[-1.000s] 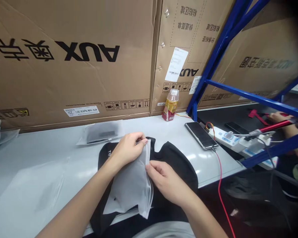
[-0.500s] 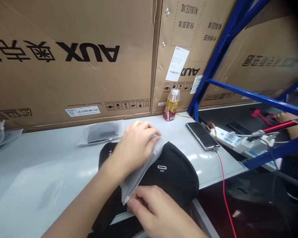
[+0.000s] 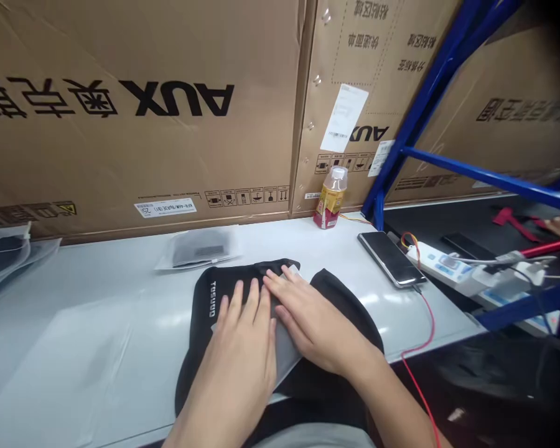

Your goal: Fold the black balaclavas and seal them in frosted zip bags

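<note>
A frosted zip bag (image 3: 285, 354) lies across a black fabric item (image 3: 200, 336) with white lettering, near the table's front edge. My left hand (image 3: 245, 336) rests on the bag with its fingers stretched out flat. Beside it, my right hand (image 3: 315, 317) also presses flat on the bag, fingers extended toward its upper end. Most of the bag is covered by both hands, so I cannot make out what is in it. Just behind sits another frosted zip bag (image 3: 200, 247) with something dark inside.
Large cardboard boxes (image 3: 168, 155) line the back of the white table (image 3: 121, 267). A drink bottle (image 3: 330, 198) and a phone (image 3: 392, 258) on a red cable stand right, near a power strip (image 3: 441, 261) and blue rack frame (image 3: 401, 143). More zip bags (image 3: 9, 255) lie left.
My left hand has moved down from the bag's upper end, and my right hand has let go of the lower corner and moved up. Both now lie flat on the bag.
</note>
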### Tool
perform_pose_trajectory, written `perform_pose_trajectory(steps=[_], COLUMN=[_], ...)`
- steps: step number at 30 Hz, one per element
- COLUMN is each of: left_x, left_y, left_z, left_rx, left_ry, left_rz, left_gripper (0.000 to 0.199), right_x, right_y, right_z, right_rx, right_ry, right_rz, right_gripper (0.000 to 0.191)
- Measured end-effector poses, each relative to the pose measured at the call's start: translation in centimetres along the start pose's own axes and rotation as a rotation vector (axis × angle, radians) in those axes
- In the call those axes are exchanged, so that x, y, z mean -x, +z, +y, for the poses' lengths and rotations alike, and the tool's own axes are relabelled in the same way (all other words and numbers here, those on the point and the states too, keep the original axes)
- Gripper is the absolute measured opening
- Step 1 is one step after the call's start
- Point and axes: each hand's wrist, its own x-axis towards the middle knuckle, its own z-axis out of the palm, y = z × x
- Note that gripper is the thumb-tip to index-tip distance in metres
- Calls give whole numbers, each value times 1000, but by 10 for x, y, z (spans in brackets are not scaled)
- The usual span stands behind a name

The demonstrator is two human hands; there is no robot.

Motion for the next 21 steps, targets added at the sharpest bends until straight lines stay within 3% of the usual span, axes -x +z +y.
perform_pose_trajectory(steps=[5,10,21], left_x=[19,26,28], left_y=[23,41,43], left_z=[22,18,14], left_rx=[51,108,113], left_ry=[-75,-86,-78], left_rz=[78,131,115], left_gripper=[69,68,76], right_x=[16,16,16], right_y=[14,16,17], right_z=[5,-1,-4], right_rx=[-65,-52,-88], right_ry=[183,279,304], right_rz=[-79,-107,-115], right_gripper=[57,54,55])
